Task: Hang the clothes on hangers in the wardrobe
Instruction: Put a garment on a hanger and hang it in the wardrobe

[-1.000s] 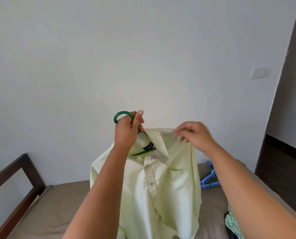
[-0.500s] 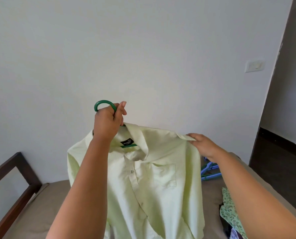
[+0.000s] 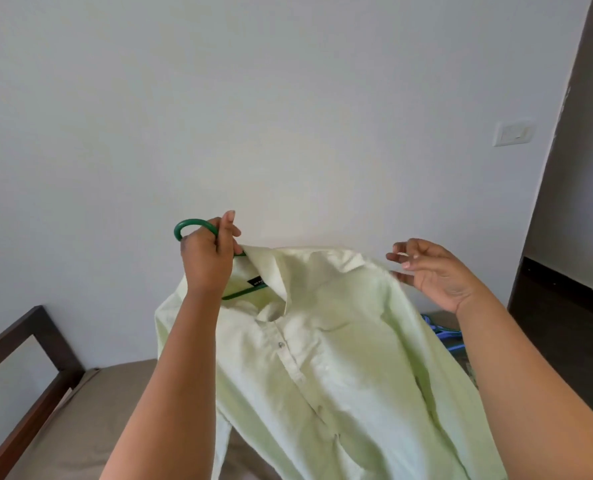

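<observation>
The pale green shirt [image 3: 322, 358] hangs in the air in front of the person, above the bed [image 3: 91, 403], already draped over a green hanger [image 3: 194, 226] whose hook curls out above the left hand [image 3: 207, 261]. That left hand is clenched round the neck of the hanger just under the hook, and this is the sound place to carry it: the hanger is the only stiff part, while the shirt is light, thin and limp, so it will swing and could slide off a shoulder if tilted. The right hand [image 3: 433, 271] is released, fingers loosely spread just beside the shirt's far shoulder; whether the fingertips brush the cloth I cannot quite tell, as that edge is blurred. The hanger looks tilted, its far end higher, so levelling it before walking seems wise. Open room lies ahead toward the bare white wall [image 3: 288, 116] and to the right through the dark doorway [image 3: 582, 202]; the wooden bed frame [image 3: 28, 358] on the left is the edge the tail could catch. Blue hangers [image 3: 442, 332] lie on the bed behind the shirt. No wardrobe is in view.
</observation>
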`<state>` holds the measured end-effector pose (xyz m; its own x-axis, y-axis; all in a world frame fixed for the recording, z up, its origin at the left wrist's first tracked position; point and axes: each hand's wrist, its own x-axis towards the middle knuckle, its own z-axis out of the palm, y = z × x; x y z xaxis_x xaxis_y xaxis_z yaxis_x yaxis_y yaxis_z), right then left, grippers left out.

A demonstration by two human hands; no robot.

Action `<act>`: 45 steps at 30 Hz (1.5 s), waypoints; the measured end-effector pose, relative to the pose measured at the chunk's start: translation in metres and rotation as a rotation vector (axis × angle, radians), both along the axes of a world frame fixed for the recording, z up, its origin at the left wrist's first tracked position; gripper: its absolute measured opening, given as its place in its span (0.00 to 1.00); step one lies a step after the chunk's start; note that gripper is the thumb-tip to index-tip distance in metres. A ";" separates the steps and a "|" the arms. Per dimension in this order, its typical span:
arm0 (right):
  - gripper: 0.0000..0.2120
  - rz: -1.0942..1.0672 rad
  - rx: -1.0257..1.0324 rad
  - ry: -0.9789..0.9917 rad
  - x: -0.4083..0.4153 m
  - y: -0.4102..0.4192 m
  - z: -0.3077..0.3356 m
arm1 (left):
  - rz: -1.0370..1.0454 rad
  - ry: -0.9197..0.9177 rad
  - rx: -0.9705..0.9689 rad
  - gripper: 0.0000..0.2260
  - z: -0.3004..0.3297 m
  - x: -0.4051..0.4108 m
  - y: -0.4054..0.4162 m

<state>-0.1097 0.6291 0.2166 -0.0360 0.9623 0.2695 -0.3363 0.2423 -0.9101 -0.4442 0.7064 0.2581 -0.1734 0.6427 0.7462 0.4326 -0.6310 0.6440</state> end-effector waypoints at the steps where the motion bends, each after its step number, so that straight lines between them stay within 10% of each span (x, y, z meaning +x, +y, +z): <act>1: 0.14 0.000 -0.022 0.016 0.004 0.003 0.000 | -0.019 -0.003 0.015 0.21 0.001 0.002 -0.001; 9: 0.07 -0.066 -0.204 -0.728 -0.036 0.038 -0.015 | -0.086 0.232 0.130 0.26 0.003 0.024 0.000; 19: 0.15 0.223 -0.317 -0.702 -0.045 0.030 -0.030 | -0.008 0.338 0.139 0.27 -0.002 0.013 0.003; 25: 0.04 -0.040 -0.140 -1.030 -0.037 0.040 -0.030 | 0.040 0.394 0.118 0.30 0.000 0.004 0.005; 32: 0.07 -0.086 0.061 -0.776 -0.030 0.022 0.014 | 0.248 0.379 0.026 0.39 -0.008 -0.005 0.012; 35: 0.20 -0.229 0.017 -1.107 -0.025 0.023 0.016 | 0.153 0.129 -0.086 0.27 -0.006 0.003 0.006; 38: 0.32 -0.149 -0.034 -0.976 -0.030 0.020 0.013 | 0.126 0.088 -0.088 0.25 -0.004 0.010 0.001; 41: 0.28 -0.118 0.010 -0.876 -0.049 0.018 0.008 | 0.120 0.155 -0.050 0.25 0.000 0.020 -0.003; 45: 0.13 -0.375 0.339 -1.275 -0.079 0.025 -0.005 | 0.064 0.286 0.011 0.32 0.009 0.042 -0.011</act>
<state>-0.1887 0.6538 0.2113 -0.1885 0.8631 0.4685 0.8159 0.4031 -0.4146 -0.4023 0.6952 0.2670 0.0052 0.6285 0.7778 0.6348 -0.6030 0.4831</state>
